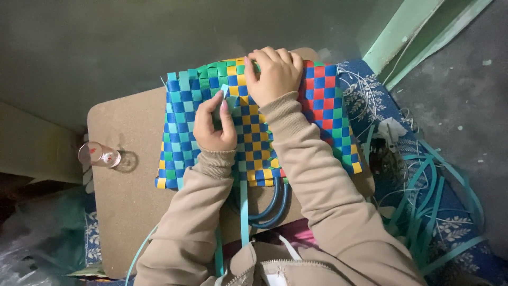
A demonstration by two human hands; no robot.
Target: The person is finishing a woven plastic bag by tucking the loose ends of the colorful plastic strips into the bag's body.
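Item: we catalogued a woven basket (254,124) of plastic strips in blue, green, yellow and red checks, lying on its side on a brown board (124,196), its dark teal handles (271,204) toward the person
Left hand (214,127): we saw thumb and fingers pinched on a light teal strip end (226,94) standing up from the weave
Right hand (275,74): fingers curled and pressed together over the basket's far edge, holding it down
Loose strip (244,212): a long teal length ran from under the basket toward the lap
Nearby: small glass tumbler (99,155) on its side at the board's left edge; heap of teal strips (434,206) on a blue patterned cloth (365,95)
Risk, strip: we judged the pinched end could slip out or kink if pulled at a sharp angle
Risk, basket: it could slide if the right hand eased off
Risk, tumbler: a nudge of the board could roll it off
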